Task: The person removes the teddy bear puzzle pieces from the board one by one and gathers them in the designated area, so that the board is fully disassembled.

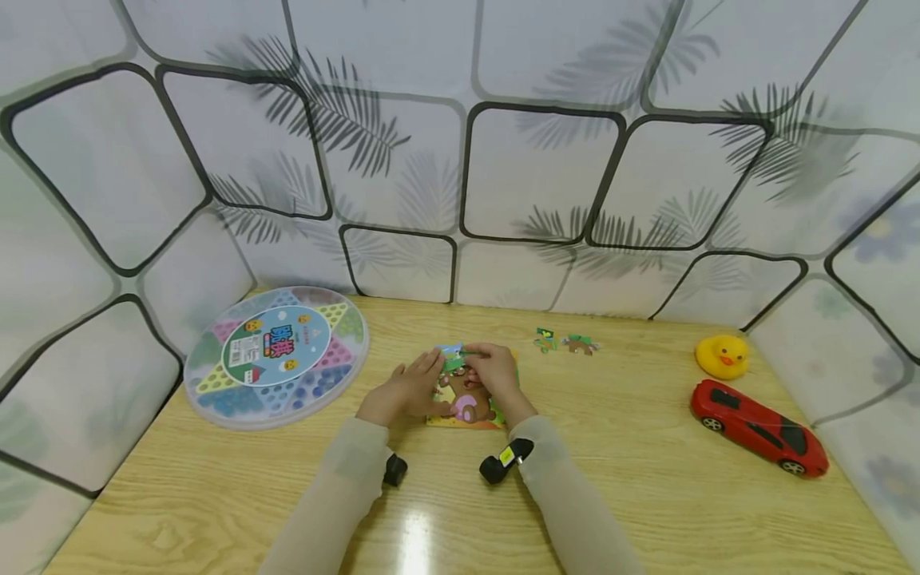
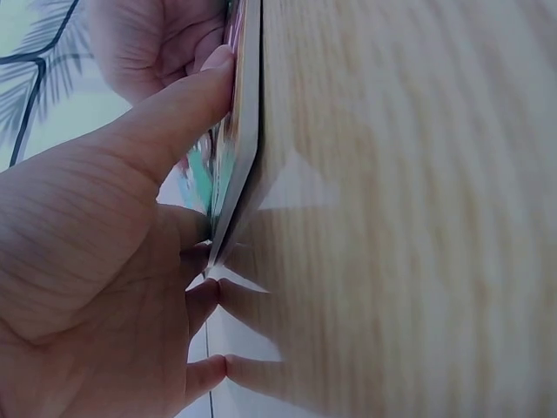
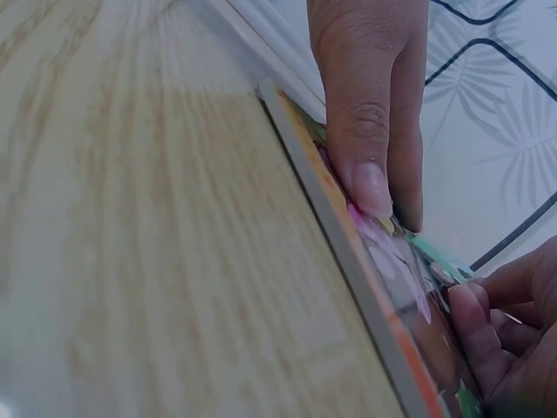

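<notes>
A jigsaw puzzle board with a brown bear picture lies on the table. My left hand reaches over its left side, thumb on the board's face. In the left wrist view, this hand has its other fingers spread along the edge, some tips touching the table. My right hand is over the upper right of the board. A green puzzle piece lies at the top between both hands. In the right wrist view, the right hand pinches its edge between thumb and finger; its seating is hidden.
Loose puzzle pieces lie right of the board, with other pieces beside them. A round Chinese checkers board is at the left. A yellow rubber duck and a red toy car stand at the right, near the patterned curtain.
</notes>
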A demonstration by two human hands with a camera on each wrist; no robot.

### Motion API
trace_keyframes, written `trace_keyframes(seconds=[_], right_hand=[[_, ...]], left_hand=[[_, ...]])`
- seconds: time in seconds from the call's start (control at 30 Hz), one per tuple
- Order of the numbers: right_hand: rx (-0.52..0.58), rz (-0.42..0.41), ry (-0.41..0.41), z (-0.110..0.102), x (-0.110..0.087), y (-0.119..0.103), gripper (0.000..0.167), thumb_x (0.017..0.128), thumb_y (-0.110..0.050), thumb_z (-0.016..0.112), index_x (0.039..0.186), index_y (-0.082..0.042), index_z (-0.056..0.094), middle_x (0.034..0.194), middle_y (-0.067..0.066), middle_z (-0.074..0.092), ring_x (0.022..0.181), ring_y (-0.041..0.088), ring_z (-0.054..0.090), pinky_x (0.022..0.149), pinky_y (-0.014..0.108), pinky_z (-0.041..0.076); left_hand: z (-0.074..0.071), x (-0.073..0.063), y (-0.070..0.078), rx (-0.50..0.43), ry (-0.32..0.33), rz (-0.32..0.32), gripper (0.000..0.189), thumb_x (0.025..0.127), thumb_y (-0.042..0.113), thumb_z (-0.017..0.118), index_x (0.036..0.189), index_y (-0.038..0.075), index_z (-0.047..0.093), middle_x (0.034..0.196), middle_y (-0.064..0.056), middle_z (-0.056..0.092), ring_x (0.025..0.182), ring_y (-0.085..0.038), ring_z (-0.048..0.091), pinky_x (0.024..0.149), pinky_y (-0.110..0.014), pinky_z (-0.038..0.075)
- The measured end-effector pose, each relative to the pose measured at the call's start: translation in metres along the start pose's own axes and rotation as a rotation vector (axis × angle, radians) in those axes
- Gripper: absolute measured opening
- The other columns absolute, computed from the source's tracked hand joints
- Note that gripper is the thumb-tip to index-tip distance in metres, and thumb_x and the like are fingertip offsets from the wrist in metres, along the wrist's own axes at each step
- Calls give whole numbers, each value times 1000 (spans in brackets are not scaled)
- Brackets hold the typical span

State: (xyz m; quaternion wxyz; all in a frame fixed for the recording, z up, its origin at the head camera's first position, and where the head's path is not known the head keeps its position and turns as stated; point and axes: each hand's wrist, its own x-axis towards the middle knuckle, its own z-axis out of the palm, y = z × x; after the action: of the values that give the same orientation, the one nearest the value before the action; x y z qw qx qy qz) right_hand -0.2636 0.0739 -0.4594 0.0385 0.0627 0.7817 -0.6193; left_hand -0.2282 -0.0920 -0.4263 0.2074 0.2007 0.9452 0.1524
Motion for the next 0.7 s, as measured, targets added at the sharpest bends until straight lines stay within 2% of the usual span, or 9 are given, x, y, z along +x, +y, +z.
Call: trace_keyframes(seconds=[0.17, 0.4, 0.47, 0.57, 0.7], right_hand=[[74, -8, 35, -4, -3, -1, 22, 86, 1, 63, 107, 4, 70, 74, 7, 66, 47, 4, 58, 49, 17, 50], [243, 9, -9, -11, -1, 1, 24, 88, 4, 61, 111, 8, 67, 70, 4, 64, 54, 6, 60, 55, 17, 52], [257, 15, -27, -14, -1, 1, 25, 88, 2, 61, 112, 7, 66, 71, 3, 65, 55, 6, 61, 56, 18, 53], [236, 36, -37, -21, -1, 3, 25, 89, -3, 63, 113, 2, 68, 68, 1, 66, 55, 6, 63, 48, 19, 49], [230, 50, -13, -32, 1, 4, 26, 89, -5, 64, 114, -2, 69, 66, 0, 66, 54, 6, 62, 44, 19, 44]], left_hand=[[-1, -1, 1, 4, -5, -5, 90, 89, 48, 60, 152, 5, 11, 159, -9, -2, 145, -28, 3, 112, -56, 10], [-2, -2, 3, 8, -11, 3, 89, 90, 47, 59, 152, 5, 11, 159, -11, -2, 145, -30, 2, 112, -57, 9], [-2, -2, 4, 14, -11, -2, 89, 90, 47, 59, 152, 5, 12, 159, -11, -1, 145, -30, 3, 112, -57, 10], [-2, -1, 3, 28, -15, -10, 89, 90, 48, 60, 152, 4, 13, 159, -11, -1, 145, -30, 3, 112, -57, 10], [-1, 0, 3, 26, -17, -13, 90, 89, 48, 60, 152, 4, 13, 159, -11, -1, 145, -30, 3, 112, -57, 10]])
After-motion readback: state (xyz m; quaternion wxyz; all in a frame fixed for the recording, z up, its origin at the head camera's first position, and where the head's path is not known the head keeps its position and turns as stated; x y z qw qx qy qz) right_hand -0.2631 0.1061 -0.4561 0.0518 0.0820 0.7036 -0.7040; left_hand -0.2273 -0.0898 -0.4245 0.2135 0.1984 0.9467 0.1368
